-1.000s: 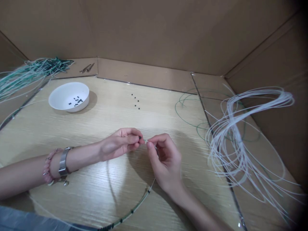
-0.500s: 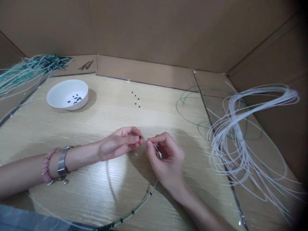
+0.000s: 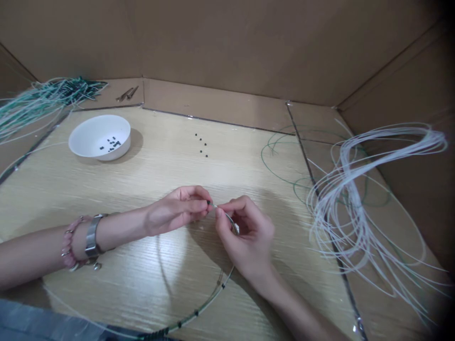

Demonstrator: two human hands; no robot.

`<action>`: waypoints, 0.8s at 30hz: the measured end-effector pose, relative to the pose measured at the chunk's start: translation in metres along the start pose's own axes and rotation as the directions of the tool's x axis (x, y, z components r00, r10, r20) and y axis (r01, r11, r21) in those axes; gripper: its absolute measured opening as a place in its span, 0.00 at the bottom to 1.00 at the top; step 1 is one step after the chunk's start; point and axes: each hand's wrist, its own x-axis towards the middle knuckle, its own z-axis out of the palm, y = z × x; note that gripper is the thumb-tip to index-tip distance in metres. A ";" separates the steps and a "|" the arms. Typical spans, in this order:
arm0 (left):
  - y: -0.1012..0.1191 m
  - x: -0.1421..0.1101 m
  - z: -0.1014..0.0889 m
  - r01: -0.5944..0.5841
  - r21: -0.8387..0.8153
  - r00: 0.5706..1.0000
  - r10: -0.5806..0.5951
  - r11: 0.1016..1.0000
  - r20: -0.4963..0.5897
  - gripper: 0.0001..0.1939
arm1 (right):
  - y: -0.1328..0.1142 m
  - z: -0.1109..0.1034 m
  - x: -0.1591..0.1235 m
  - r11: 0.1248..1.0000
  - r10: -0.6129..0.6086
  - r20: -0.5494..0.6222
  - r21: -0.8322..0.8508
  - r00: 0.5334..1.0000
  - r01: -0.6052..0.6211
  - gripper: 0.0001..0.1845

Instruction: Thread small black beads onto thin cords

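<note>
Over the middle of the wooden table, my left hand (image 3: 185, 208) pinches a small dark bead (image 3: 209, 202) between thumb and fingers. Close beside it, my right hand (image 3: 245, 229) is closed on a thin cord (image 3: 229, 272), gripped near its end. The cord's tip lies at the bead; I cannot tell whether it passes through. From my right hand the cord curves down toward the front edge, with several dark beads (image 3: 196, 313) spaced along it and a denser row lower down. Beyond my hands, several loose beads (image 3: 201, 139) lie on the tabletop.
A white bowl (image 3: 80, 139) with several dark pieces stands at the left. Behind it lie a bundle of green and white cords (image 3: 46, 102) and pointed metal tools (image 3: 127, 94). Loops of white cord (image 3: 351, 189) spread at the right. Cardboard walls (image 3: 220, 47) surround the table.
Both hands hold nearly the same pose, bead and cord end still close together. The whole view has shifted very slightly.
</note>
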 end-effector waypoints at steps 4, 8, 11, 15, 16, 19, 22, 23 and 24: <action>0.000 0.000 -0.002 -0.005 0.007 1.000 0.005 1.000 0.014 0.12 | 0.001 0.000 0.000 1.000 -0.004 0.009 -0.005 1.000 0.004 0.05; 0.001 0.000 -0.001 -0.028 0.049 1.000 0.028 0.998 0.007 0.11 | 0.001 -0.001 -0.001 1.000 0.012 0.007 -0.022 1.000 -0.012 0.05; 0.002 0.000 0.001 -0.103 0.136 0.994 0.106 0.985 -0.014 0.09 | 0.002 -0.001 -0.001 1.000 0.002 0.006 -0.028 1.000 -0.002 0.05; 0.002 -0.001 0.003 -0.220 0.253 0.973 0.230 0.942 -0.011 0.07 | 0.001 -0.001 -0.001 0.999 -0.007 0.019 -0.032 1.000 0.008 0.05; 0.002 -0.001 0.004 -0.233 0.276 0.969 0.245 0.933 -0.012 0.06 | 0.001 -0.001 -0.001 0.999 0.000 0.016 -0.032 1.000 0.001 0.05; 0.002 -0.003 0.004 -0.272 0.347 0.956 0.293 0.898 -0.007 0.05 | 0.000 0.000 -0.001 0.999 0.039 0.001 -0.023 0.999 -0.039 0.05; 0.002 -0.004 0.006 -0.333 0.409 0.934 0.358 0.850 0.016 0.04 | 0.000 0.001 -0.001 0.998 0.057 0.006 -0.023 0.998 -0.057 0.06; 0.003 -0.005 0.006 -0.350 0.423 0.926 0.376 0.836 0.023 0.03 | 0.000 0.001 -0.001 0.998 0.055 0.007 -0.027 0.998 -0.055 0.06; 0.003 -0.005 0.007 -0.362 0.434 0.921 0.389 0.825 0.028 0.03 | 0.000 0.001 -0.001 0.998 0.053 0.009 -0.030 0.999 -0.052 0.06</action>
